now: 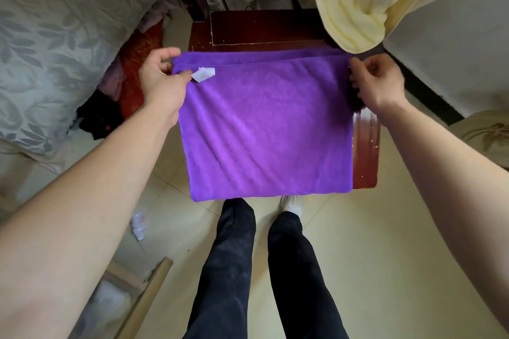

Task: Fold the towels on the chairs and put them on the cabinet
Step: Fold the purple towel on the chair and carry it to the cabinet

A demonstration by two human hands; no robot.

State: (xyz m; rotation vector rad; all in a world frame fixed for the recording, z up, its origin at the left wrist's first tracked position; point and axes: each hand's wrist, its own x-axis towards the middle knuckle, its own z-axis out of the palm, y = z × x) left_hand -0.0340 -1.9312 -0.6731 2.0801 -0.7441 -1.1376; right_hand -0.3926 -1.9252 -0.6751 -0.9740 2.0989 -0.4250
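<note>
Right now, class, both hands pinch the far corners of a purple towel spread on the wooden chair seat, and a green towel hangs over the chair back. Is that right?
One detail is wrong: the head view shows the hanging towel is pale yellow, not green. The left hand and right hand do pinch the far corners of the purple towel on the wooden chair seat.

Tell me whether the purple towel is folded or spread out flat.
Folded. The purple towel shows stacked layered edges along its far side on the chair seat, each far corner pinched by the left hand and right hand.
</note>
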